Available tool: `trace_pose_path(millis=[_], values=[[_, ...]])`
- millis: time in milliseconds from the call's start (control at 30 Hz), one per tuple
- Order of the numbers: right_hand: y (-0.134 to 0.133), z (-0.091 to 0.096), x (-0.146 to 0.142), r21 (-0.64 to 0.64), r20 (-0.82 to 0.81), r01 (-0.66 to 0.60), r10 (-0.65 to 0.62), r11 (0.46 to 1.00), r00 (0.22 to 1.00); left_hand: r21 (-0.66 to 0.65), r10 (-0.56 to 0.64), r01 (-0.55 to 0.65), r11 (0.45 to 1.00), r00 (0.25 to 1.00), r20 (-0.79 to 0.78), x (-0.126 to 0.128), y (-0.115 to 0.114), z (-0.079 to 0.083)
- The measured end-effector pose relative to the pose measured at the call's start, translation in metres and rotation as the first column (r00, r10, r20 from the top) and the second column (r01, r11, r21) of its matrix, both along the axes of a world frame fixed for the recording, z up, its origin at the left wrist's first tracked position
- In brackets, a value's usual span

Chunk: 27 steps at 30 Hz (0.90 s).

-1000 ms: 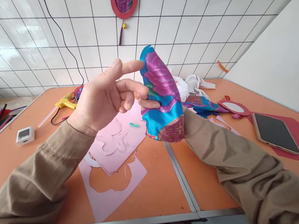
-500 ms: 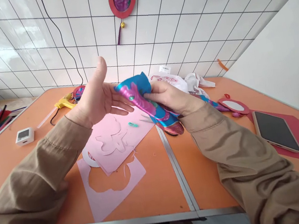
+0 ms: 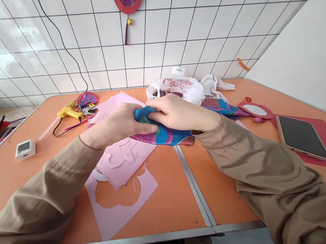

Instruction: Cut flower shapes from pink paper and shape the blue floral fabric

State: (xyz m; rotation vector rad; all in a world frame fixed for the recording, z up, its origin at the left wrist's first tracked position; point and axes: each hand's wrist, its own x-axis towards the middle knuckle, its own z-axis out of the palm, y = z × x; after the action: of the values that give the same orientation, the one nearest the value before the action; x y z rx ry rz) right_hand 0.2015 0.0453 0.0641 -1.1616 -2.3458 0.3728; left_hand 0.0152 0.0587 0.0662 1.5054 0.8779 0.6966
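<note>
orange table (image 3: 172, 203); left hand (image 3: 119, 125) and right hand (image 3: 180, 113) gripping floral cloth (image 3: 170, 136)
around it: glue gun (image 3: 68, 111) ten o'clock, plastic bag (image 3: 191, 89) one, phone (image 3: 302, 136) three; pink paper (image 3: 118, 175) partly behind hands.

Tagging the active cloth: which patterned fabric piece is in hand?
The blue-purple fabric gripped by left hand and right hand; the other patterned fabric lies near the white bag.

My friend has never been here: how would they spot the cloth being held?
Find the orange table, then the left hand and right hand above it. Both hold a blue cloth with purple patterning. Unlike the similar cloth lying farther right, it is in the hands.
</note>
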Motion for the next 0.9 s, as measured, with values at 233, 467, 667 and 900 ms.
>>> trace_pose_path(millis=[233, 467, 667, 900], values=[[0.0, -0.001, -0.002, 0.021, 0.039, 0.041, -0.042, 0.999, 0.998, 0.003, -0.113, 0.116, 0.993, 0.97, -0.213, 0.007, 0.006, -0.013], [0.005, 0.004, 0.012, -0.034, -0.259, 0.134, -0.138, 0.99, 0.956, -0.309, -0.123, 0.175, 0.935, 0.976, 0.181, 0.001, 0.014, -0.011], [0.014, -0.006, 0.055, -0.195, 0.314, 0.365, -0.294, 0.91, 0.903, -0.442, 0.222, -0.07, 0.894, 0.927, 0.303, -0.001, 0.017, 0.005], [0.005, -0.041, 0.067, -0.2, 0.62, 0.343, -0.152, 0.918, 0.77, -0.481, 0.379, -0.195, 0.855, 0.868, 0.322, -0.005, 0.023, 0.014]])
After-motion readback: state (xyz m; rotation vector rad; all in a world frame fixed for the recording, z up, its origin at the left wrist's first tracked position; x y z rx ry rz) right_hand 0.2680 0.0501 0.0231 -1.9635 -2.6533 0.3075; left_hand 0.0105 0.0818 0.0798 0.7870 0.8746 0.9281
